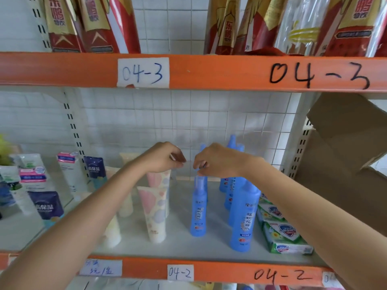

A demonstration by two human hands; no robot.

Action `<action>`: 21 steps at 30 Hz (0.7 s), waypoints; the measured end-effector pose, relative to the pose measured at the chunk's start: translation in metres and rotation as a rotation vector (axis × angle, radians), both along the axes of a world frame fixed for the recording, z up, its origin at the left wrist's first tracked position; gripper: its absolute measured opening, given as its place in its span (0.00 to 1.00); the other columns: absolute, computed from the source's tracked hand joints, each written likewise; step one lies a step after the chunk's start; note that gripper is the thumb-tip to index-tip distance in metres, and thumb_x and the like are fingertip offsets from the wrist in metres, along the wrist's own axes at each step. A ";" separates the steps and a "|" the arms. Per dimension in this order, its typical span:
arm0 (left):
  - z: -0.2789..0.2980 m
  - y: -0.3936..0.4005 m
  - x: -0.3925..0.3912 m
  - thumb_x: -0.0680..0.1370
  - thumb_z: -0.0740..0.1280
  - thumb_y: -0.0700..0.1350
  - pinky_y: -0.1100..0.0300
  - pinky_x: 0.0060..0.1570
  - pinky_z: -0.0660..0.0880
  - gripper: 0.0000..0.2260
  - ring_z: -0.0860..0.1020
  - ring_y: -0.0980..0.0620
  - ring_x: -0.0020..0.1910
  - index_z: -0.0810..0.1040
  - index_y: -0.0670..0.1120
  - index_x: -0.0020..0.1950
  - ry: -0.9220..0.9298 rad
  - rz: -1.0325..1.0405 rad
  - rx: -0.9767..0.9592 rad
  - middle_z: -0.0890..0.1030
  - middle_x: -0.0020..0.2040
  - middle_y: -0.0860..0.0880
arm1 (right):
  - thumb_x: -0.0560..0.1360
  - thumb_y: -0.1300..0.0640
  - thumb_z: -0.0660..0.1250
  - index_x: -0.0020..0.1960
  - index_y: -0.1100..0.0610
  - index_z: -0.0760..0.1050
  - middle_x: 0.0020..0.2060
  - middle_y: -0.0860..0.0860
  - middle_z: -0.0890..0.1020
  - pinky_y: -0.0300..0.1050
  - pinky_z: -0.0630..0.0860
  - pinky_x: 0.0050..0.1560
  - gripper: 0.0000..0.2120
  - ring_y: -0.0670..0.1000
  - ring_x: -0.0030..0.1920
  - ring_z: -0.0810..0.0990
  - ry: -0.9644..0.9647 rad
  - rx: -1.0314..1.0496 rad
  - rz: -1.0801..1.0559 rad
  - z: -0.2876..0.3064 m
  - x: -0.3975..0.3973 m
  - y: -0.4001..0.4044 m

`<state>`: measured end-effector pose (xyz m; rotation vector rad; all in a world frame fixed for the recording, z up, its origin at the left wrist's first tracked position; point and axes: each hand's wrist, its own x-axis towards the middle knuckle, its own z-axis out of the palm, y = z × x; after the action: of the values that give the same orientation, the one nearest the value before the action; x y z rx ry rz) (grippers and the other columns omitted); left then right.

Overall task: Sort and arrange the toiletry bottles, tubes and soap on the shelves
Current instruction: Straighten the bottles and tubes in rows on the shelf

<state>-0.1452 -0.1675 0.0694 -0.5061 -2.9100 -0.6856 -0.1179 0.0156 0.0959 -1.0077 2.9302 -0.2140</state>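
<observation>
The right hand (217,162) has its grip pinched on the cap of a blue spray bottle (198,208) standing mid-shelf (180,245). The left hand (165,158) curls at a pastel tube's (161,178) top (I cannot tell if it holds it). The bottle looks light, stiff and tippy, so holding its middle seems safer.

Single head view, facing forward and slightly down into a shelf bay, sitting close. Orange beam (209,72) marked 04-3 is running across at 12 o'clock, beam (219,271) marked 04-2 at 6 o'clock. Both forearms are entering from 7 and 5 o'clock. Wide lens is bowing the edges.
</observation>
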 end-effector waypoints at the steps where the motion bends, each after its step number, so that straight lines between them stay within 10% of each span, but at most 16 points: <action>1: 0.000 -0.009 0.002 0.74 0.69 0.41 0.80 0.35 0.67 0.09 0.77 0.56 0.43 0.82 0.44 0.53 0.023 0.007 0.004 0.83 0.50 0.49 | 0.75 0.58 0.63 0.57 0.57 0.77 0.54 0.52 0.80 0.46 0.73 0.59 0.12 0.51 0.55 0.77 -0.002 -0.017 -0.007 -0.002 0.002 -0.004; 12: -0.036 -0.087 0.021 0.73 0.70 0.38 0.64 0.48 0.72 0.09 0.80 0.52 0.46 0.82 0.42 0.52 0.103 0.126 0.148 0.83 0.51 0.46 | 0.75 0.49 0.64 0.68 0.54 0.68 0.62 0.54 0.76 0.45 0.68 0.58 0.23 0.54 0.62 0.73 -0.054 -0.085 0.030 -0.061 0.021 -0.082; 21: -0.032 -0.121 0.010 0.74 0.66 0.36 0.60 0.52 0.73 0.09 0.79 0.49 0.48 0.81 0.41 0.52 0.268 0.274 0.138 0.81 0.52 0.44 | 0.78 0.54 0.58 0.55 0.56 0.76 0.54 0.56 0.79 0.48 0.73 0.53 0.12 0.59 0.56 0.76 0.156 -0.128 -0.084 -0.025 -0.027 -0.104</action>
<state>-0.1350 -0.2883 0.0374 -0.1635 -2.5910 -0.7105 -0.1449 -0.0882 0.0712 -0.9580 3.1391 -0.3446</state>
